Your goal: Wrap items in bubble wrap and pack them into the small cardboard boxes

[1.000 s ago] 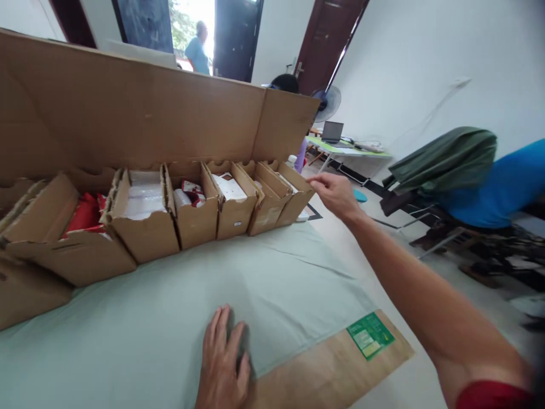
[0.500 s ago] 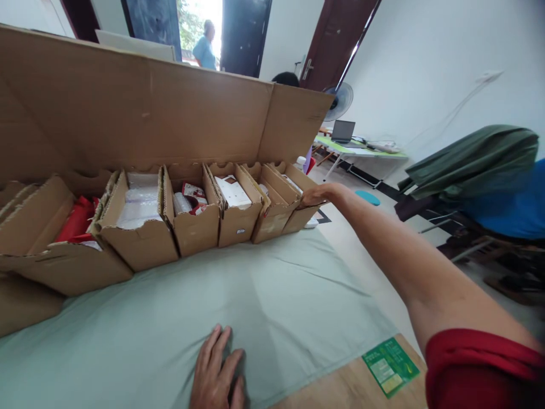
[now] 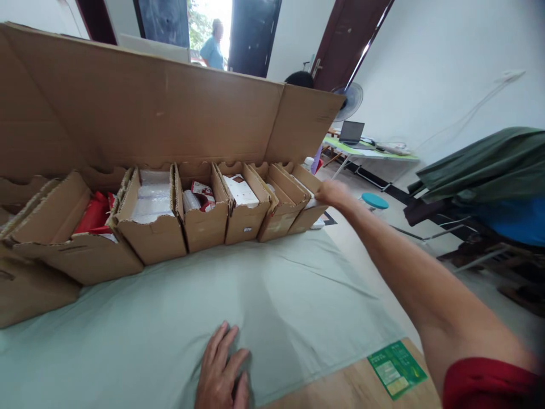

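A row of cardboard bins stands along the far side of the table. My right hand (image 3: 334,193) reaches to the rightmost cardboard bin (image 3: 307,218), its fingers closed at the bin's rim. A small white object (image 3: 313,201) shows at the fingertips, partly hidden; its kind cannot be made out. My left hand (image 3: 222,369) lies open on the pale green cloth (image 3: 191,318), fingers apart, holding nothing. Other bins hold a red packet (image 3: 94,213), clear bubble wrap (image 3: 152,196), a red-and-white packet (image 3: 203,196) and a white box (image 3: 240,191).
A tall cardboard panel (image 3: 170,113) rises behind the bins. A green printed card (image 3: 397,369) lies at the table's near right corner. Beyond are a laptop (image 3: 351,133) on a folding table, a fan (image 3: 349,102), a blue stool (image 3: 374,200) and a person (image 3: 214,48) by the doorway.
My right hand has lifted slightly at the rightmost bin, and a white object now shows under its fingers. The view has shifted a little; my left hand stays on the cloth.
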Motion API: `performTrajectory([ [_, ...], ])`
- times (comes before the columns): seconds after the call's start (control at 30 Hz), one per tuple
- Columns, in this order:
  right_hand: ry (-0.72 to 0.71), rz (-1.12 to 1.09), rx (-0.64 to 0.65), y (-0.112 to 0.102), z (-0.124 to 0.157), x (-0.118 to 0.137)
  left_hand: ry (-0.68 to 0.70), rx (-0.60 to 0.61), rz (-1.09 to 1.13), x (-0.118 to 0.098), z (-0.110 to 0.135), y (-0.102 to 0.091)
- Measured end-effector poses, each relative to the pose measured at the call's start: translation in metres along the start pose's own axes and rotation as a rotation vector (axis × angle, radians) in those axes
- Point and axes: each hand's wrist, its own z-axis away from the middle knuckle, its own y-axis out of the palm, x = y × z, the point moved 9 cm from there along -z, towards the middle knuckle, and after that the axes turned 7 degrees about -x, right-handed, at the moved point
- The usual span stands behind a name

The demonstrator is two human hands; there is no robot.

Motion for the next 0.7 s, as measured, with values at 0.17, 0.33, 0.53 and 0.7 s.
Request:
performTrajectory([
  [0.17,0.143,-0.080,-0.397,-0.130,0.088,-0.017,-0.479,-0.005,0.339,0.020,0.003,-0.009],
  [0.33,-0.108,-0.824,-0.061,-0.112,0.234,0.069,-1.025,0.088,1.022,0.021,-0.001,0.013],
  [0.53,-0.188,-0.958,0.410,-0.041,0.239,0.115,-1.261,0.106,0.746,0.047,-0.005,-0.013],
  [0.7,-0.283,-0.275,-0.022,-0.045,0.063,0.086,-1.154,0.112,0.574,0.069,-0.021,-0.040],
])
